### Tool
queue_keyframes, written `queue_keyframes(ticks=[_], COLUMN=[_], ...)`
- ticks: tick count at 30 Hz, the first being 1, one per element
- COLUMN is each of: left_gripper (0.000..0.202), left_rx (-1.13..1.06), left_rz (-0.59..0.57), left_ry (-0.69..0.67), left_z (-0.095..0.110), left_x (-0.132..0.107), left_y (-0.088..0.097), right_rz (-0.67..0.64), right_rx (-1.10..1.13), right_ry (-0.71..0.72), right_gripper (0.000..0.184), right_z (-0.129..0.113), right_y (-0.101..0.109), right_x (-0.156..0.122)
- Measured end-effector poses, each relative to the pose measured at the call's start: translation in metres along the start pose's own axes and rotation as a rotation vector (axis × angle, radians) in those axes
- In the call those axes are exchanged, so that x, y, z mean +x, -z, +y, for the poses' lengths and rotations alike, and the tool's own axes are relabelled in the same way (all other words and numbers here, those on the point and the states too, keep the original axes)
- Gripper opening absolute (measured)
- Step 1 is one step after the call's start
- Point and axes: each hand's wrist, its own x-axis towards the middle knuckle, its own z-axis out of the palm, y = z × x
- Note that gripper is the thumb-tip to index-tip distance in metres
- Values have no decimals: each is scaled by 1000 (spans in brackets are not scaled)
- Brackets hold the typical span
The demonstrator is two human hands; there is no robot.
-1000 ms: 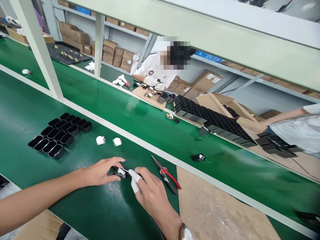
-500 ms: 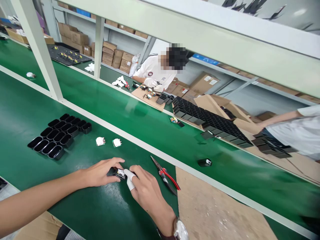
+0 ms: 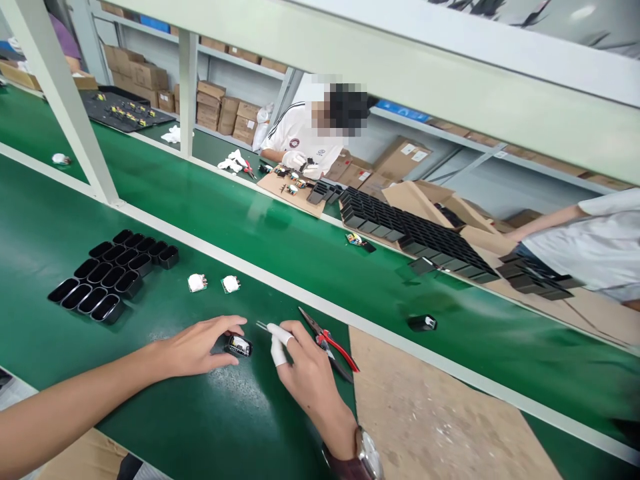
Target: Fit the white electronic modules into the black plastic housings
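My left hand (image 3: 197,347) grips a small black plastic case (image 3: 238,345) between thumb and fingers. Inside the case's open end shows a circuit board with white and pale parts. Just right of it, my right hand (image 3: 303,363) is closed in a pinch, with white covers on thumb and forefinger. From that pinch stick out two thin pale prongs (image 3: 261,325), pointing toward the case; whether they are a tool's tips or wires I cannot tell. Two small circuit boards with white tops (image 3: 197,283) lie beyond my left hand. Red-and-black long-nose pliers (image 3: 327,341) rest beyond my right hand.
Rows of empty black cases (image 3: 107,275) stand at the left. A brown board (image 3: 425,400) lies at the right. Across the green belt (image 3: 280,220), which carries a dark case (image 3: 423,323), sits a co-worker (image 3: 310,143). A pale frame post (image 3: 70,113) rises at the left.
My right hand has drawn back to the right, away from the case, and the prongs now show. The left hand keeps its grip. On the belt, the dark case sits farther right.
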Motion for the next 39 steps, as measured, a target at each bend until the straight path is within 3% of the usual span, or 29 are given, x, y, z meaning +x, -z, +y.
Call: queue_keyframes(ticks=[5,11,15,19,26,29,31,33,36,39], left_gripper=[28,21,18,15,14,15,10,6,27,36], left_rx=[145,216,182,178,179,141,24,-221,-670,-933], left_rz=[47,116,85,38,64,41,53,103,138,120], left_ry=[-284,-433,-450,-428,-388,-386,-310,-114,265,432], left_z=[0,1,5,7,8,8,9,11,14,17], left_x=[-4,-4,1,4,0,1,3,7,13,18], left_y=[2,-4,-5,-5,-5,-5,-6,-5,-3,1], right_rz=[23,153,155,41,-97,-105,-102,-71,-37,-29], right_rx=[-87,89,279,337,296,386,417,416,380,335], right_ry=[-55,-55,1,58,30,-53,-119,-163,-136,-79], right_gripper=[24,38,49,46,39,49,60,67,67,67], right_z=[24,6,-13,-25,-32,-28,-25,-23,-23,-29], right_y=[-18,-12,-1,-2,-2,-2,-4,-7,-11,-13], right_x=[-23,-28,-24,-24,-18,-23,-28,-32,-33,-31])
